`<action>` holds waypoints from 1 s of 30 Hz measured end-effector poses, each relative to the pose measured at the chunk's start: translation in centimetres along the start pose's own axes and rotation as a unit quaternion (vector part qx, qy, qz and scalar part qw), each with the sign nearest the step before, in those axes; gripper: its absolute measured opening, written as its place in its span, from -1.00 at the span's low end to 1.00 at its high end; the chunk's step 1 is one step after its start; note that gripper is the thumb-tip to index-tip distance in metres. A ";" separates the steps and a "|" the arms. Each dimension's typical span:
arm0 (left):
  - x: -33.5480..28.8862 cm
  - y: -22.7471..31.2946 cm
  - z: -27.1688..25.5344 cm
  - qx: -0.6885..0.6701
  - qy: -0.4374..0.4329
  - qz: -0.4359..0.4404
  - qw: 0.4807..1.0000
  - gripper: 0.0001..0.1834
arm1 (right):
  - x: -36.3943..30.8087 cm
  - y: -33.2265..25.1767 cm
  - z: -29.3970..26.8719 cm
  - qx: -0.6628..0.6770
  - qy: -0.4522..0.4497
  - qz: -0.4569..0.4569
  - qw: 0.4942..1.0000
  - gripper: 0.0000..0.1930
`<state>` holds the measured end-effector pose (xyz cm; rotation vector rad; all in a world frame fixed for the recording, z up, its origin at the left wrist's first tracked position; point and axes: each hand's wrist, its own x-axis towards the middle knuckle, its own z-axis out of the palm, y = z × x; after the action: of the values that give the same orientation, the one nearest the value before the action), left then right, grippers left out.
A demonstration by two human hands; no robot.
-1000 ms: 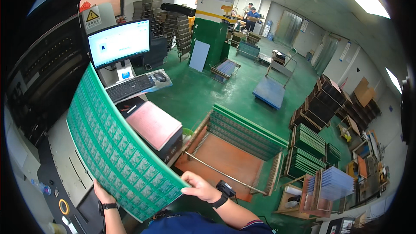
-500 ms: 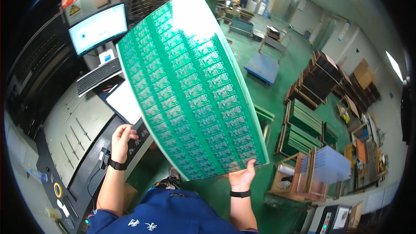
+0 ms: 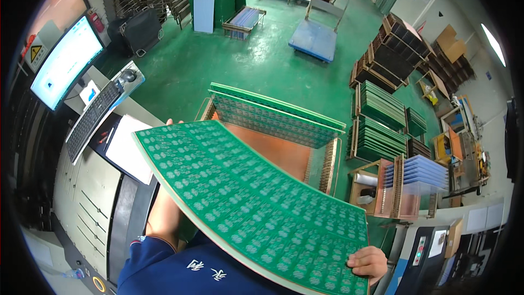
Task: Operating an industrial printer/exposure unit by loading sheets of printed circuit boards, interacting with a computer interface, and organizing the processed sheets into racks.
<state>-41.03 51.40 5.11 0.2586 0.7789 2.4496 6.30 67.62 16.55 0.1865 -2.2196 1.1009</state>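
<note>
A large green circuit-board panel point(image 3: 256, 213) is being held flat and nearly level above the copper-coloured slotted rack point(image 3: 327, 166), supported at opposite edges so it is not bending. Its near right corner is being pinched by the right hand point(image 3: 371, 262). The left hand point(image 3: 169, 122) is being hidden beneath the far edge; its grip cannot be told.

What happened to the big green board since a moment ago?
The large green circuit board panel was standing on edge beside the machine a second ago, then swung up high, and now lies nearly flat over the person's lap. The right hand grips its near right corner; the left hand is mostly hidden under its far edge. The wooden rack with green boards and the grey keyboard stayed put.
</note>
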 end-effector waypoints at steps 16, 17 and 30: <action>19.5 -5.2 -11.4 0.061 0.082 -0.132 0.986 -0.60 | 7.8 11.3 6.1 -0.034 0.349 0.228 0.908 -0.59; 20.4 -5.2 -10.6 0.074 0.094 -0.131 0.984 -0.61 | 7.9 11.8 6.7 -0.037 0.369 0.254 0.893 -0.55; 23.0 -5.1 -8.5 0.201 0.178 -0.103 0.958 -0.61 | 8.5 18.0 5.3 0.044 0.394 0.348 0.850 -0.65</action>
<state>-60.72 63.69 -4.36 -0.1175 1.3891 2.1472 -9.97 76.37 7.47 -0.9479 -1.4720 1.3141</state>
